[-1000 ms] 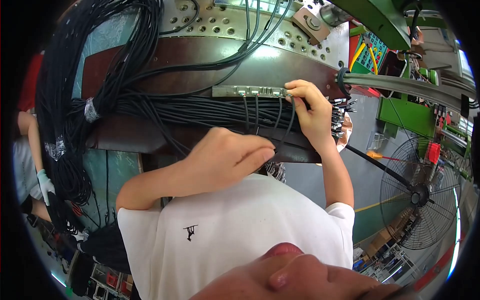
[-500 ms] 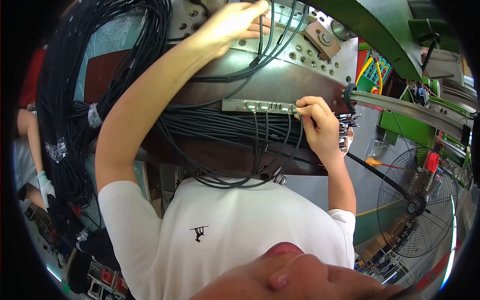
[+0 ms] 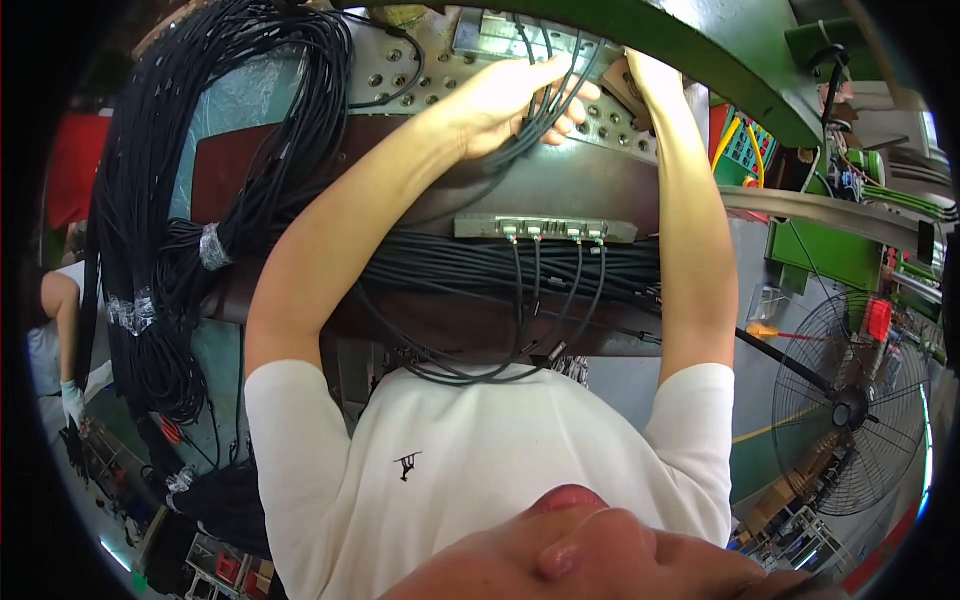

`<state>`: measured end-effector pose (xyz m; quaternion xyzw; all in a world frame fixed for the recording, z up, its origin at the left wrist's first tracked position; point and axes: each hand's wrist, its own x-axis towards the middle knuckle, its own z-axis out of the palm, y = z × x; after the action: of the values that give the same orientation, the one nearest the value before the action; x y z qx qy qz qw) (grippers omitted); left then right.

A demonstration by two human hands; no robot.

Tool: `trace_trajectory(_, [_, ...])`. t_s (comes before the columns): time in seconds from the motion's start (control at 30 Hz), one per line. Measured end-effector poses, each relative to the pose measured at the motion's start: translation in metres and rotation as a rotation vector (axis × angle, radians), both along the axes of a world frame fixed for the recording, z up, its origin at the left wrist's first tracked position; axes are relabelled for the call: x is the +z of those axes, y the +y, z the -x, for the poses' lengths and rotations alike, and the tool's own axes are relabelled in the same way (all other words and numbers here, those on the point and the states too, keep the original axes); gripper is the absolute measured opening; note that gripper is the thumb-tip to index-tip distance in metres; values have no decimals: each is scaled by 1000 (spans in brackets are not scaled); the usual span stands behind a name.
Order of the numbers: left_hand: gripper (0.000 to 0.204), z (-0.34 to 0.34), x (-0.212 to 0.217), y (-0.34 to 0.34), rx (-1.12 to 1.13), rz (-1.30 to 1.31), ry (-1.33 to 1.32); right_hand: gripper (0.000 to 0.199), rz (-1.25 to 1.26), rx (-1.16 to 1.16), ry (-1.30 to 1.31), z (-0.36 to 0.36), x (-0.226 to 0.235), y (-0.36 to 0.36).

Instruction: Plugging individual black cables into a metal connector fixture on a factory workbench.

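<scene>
1. Reaching up, your left hand [image 3: 520,100] has its fingers curled round a few thin black cables [image 3: 545,110] that run down from the grey metal plate [image 3: 420,70] full of small holes.
2. Your right hand [image 3: 640,75] is up beside your left one, at a small block near the green beam [image 3: 720,50]. You cannot tell if it is open or closed, because the beam and the block hide its fingers.
3. Below both hands sits a long grey connector strip [image 3: 545,228]. Four black cable ends plug into it and loop down toward your white shirt [image 3: 470,470].
4. Under that strip a thick bunch of black cables [image 3: 480,270] lies across the brown desk [image 3: 440,320].
5. Far off to the side of your left hand hang big coils of black cable [image 3: 150,250], tied with clear tape.
6. The cables look light, soft and bendy, and a bit smooth. They will likely flop and tangle. Hold one close to its plug end, not in the middle, and do not yank, for the small plugs look easy to hurt.
7. A fan [image 3: 850,410] stands far below your right hand.
</scene>
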<state>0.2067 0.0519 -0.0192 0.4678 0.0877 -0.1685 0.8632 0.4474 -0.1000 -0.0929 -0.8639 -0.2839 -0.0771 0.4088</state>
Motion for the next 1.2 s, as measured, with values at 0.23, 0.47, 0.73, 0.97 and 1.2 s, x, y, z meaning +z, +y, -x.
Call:
trace_trajectory(0.23, [36,61,42,-1,33,19,199,29,131,91,-475,148,95,-1])
trace_trajectory(0.47, [31,141,63,82,151,288,-121,14,23,245,-57,167,91,-48])
trace_trajectory(0.73, [55,193,62,222,707,-1220,429,19,210,196,-499,233,88,-51])
trace_trajectory(0.97, [33,150,14,4,3,-1709,-736,20,466,205,-217,302,86,-70])
trace_trajectory(1.2, [26,146,-1,1,23,-1509,-750,16,442,192,-151,305,85,-65])
